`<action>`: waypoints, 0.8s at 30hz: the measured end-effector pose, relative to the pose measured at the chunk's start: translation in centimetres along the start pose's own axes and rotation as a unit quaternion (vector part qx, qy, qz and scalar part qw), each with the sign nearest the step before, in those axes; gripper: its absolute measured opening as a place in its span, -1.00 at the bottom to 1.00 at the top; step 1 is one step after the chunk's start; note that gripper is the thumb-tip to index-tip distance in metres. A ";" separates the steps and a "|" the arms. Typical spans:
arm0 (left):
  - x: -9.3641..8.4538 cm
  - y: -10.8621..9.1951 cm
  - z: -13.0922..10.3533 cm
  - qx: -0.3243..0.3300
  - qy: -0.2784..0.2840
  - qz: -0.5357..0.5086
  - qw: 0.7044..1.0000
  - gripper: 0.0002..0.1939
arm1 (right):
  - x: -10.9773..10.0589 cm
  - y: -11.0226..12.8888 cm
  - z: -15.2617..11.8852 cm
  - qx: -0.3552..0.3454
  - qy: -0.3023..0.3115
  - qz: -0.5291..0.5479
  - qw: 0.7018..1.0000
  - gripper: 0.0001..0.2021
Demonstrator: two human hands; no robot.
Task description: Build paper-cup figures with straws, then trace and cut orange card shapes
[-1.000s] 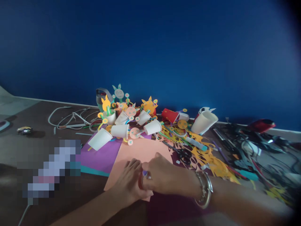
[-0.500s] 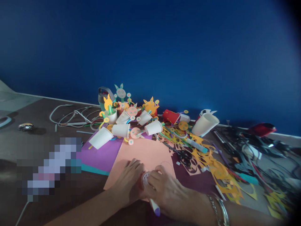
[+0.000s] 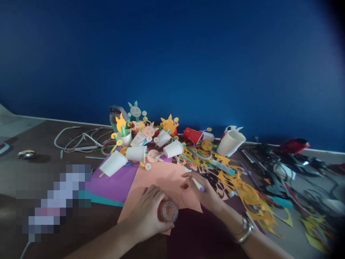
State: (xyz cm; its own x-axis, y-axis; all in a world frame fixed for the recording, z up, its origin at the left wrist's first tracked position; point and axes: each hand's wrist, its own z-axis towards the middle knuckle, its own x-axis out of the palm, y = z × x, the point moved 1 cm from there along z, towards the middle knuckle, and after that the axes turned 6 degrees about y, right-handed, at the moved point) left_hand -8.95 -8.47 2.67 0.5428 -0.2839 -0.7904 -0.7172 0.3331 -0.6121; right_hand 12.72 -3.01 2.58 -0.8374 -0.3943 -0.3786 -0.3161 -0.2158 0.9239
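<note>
My left hand [image 3: 147, 208] is wrapped round a tape roll [image 3: 169, 211] with a pale ring on its face, held over the near part of a peach paper sheet [image 3: 159, 174]. Between the fingers of my right hand [image 3: 207, 196] is a white marker [image 3: 198, 184] with a purple end, over the sheet's right side. A faint round outline shows on the paper just below that hand. The marker's tip is hidden. Under the peach sheet lie purple paper [image 3: 111, 181] and dark paper [image 3: 199, 230].
White paper cups [image 3: 113, 163] and paper animal figures [image 3: 169, 125] crowd the back. Yellow paper scraps [image 3: 254, 196], a glue stick [image 3: 222, 167] and black scissors [image 3: 211, 180] lie rightward. Cables [image 3: 81, 138] spread at the left; a blue wall [image 3: 172, 61] rises behind.
My right hand has moved up and right with the marker, away from the tape roll. My left hand has shifted slightly with the roll, now more visible. The whole view has tilted a little.
</note>
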 end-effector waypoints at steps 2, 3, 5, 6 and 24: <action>-0.2 0.0 0.1 0.007 -0.006 -0.013 1.000 -0.50 | 0.6 -0.7 -0.4 -0.041 0.000 -0.089 0.995 -0.78; -0.5 0.1 0.1 0.007 -0.015 -0.023 1.000 -0.56 | 0.7 -0.9 -0.6 -0.056 0.001 -0.120 0.991 -0.79; -1.0 0.4 0.3 -0.001 -0.044 -0.047 0.998 -0.67 | 0.9 -1.1 -0.9 -0.068 0.003 -0.149 0.987 -0.79; -1.3 0.6 0.5 -0.009 -0.065 -0.057 0.996 -0.71 | 0.8 -1.1 -1.0 -0.070 0.003 -0.147 0.987 -0.79; -0.1 5.8 2.7 0.031 -0.212 0.062 0.975 -0.53 | -0.1 -2.6 0.1 -0.016 -0.103 0.162 0.981 -0.55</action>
State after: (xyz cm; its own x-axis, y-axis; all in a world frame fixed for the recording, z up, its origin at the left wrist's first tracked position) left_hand -12.01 -4.12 -0.90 0.5944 0.1560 -0.7889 -0.7686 0.3986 -0.5003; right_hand 13.56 -2.31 0.21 -0.9648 -0.2595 -0.0431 -0.0070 -0.1385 0.9903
